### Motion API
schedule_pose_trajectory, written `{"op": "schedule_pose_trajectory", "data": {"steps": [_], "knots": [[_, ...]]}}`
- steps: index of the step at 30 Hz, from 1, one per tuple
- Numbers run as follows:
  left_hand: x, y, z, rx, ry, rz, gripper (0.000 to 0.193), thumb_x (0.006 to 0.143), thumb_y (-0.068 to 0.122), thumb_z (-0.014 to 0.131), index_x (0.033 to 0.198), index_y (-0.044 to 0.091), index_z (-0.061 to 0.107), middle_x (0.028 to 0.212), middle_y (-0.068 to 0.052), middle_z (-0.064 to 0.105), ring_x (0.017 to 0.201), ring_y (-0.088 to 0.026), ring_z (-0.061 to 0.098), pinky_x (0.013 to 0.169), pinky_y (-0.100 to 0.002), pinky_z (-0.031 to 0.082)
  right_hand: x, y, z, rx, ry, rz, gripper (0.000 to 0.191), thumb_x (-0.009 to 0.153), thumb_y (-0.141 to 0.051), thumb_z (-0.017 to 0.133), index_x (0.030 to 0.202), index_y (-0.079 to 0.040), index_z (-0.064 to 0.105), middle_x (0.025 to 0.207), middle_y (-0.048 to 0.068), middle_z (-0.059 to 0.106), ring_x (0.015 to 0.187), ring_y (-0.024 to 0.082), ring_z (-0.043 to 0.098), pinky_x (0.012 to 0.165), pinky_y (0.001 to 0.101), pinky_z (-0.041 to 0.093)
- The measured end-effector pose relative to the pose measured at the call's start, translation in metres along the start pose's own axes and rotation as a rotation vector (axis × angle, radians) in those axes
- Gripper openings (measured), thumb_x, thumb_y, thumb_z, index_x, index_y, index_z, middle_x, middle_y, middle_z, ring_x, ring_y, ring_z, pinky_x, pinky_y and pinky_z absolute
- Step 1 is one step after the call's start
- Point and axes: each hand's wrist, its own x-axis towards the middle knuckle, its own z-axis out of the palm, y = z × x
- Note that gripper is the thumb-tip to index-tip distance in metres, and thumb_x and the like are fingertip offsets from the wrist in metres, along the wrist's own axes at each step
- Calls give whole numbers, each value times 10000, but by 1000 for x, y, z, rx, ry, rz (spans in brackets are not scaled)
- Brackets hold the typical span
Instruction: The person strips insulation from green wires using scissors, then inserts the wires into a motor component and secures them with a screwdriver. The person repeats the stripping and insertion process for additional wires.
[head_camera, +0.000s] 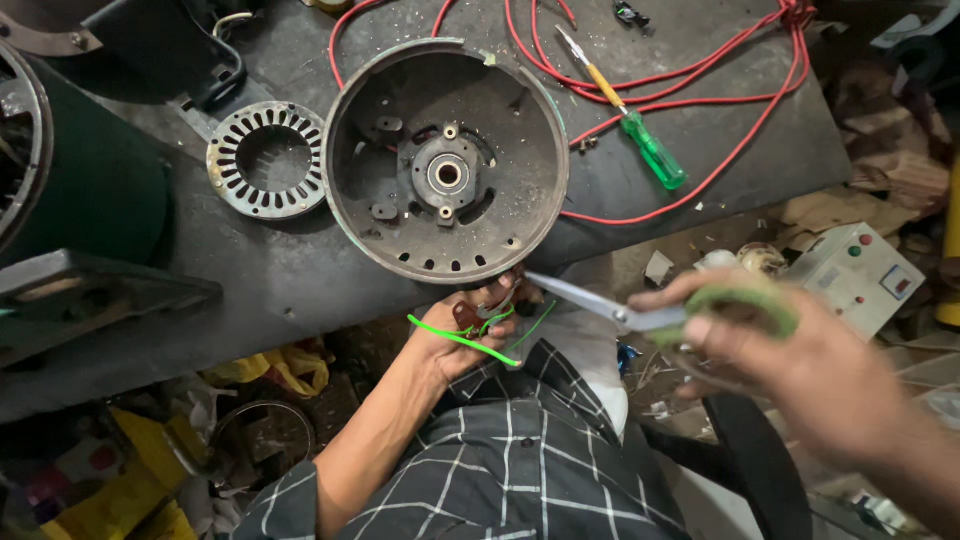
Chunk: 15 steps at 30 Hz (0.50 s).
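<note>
My left hand (470, 330) pinches green wires (462, 338) and small brown leads just below the rim of a round metal motor housing (380, 215) that lies open side up on the dark workbench (280, 275). My right hand (800, 360) grips scissors (600, 303) by their green handles. The scissor blades point left, their tips next to my left fingers and the wires.
A slotted stator ring (266, 160) lies left of the housing. A green-handled screwdriver (640, 135) and looped red wire (720, 90) sit at the bench's right. A white switch box (855, 275) stands on the cluttered floor. A dark green motor body (70, 170) is at far left.
</note>
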Motion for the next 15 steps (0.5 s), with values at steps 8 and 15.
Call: {"op": "schedule_pose_trajectory", "data": {"steps": [8,15], "knots": [[3,5,7,-42,37,-65,210,986,176,653,1168,75,635,1075,-150,694,618,-125,496,406,-189,325,-10,7,1,-806,-38,-517,493,783,-116,667,1274,-163,692,1460,76,659,1223,257,680,921,401,590],[-1,0,6,-51,7,-34,173,998,172,670,1130,72,618,1071,-159,693,616,-126,507,408,-181,317,-20,-2,9,-1767,-200,-1293,399,829,-303,575,1167,-94,614,1406,158,601,1258,403,595,962,561,505]]}}
